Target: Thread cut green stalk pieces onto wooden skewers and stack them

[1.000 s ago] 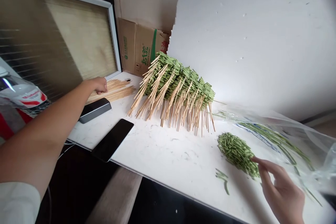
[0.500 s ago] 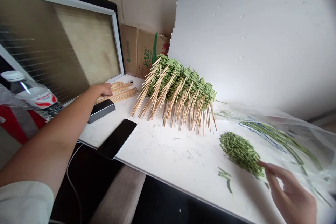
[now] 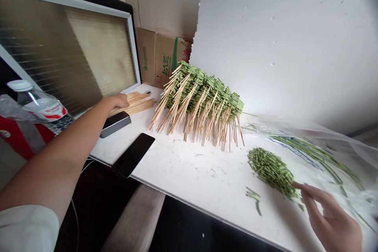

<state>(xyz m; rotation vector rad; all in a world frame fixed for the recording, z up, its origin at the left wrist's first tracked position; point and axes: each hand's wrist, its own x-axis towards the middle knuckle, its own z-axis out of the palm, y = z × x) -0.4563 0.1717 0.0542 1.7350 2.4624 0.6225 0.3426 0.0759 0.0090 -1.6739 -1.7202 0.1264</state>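
Near the surface's [image 3: 189,173] far left corner, the left hand [image 3: 120,100] is over bare skewers [image 3: 140,104], likely light and stiff, best taken mid-length (fingers hidden; I can't tell the grip). Loaded skewers [image 3: 203,92] lie toward the back edge, open room before them to the front edge. Rightward, the right hand [image 3: 333,216] touches cut green pieces [image 3: 270,169], likely light, firm, easily scattered; whether it pinches one is unclear.
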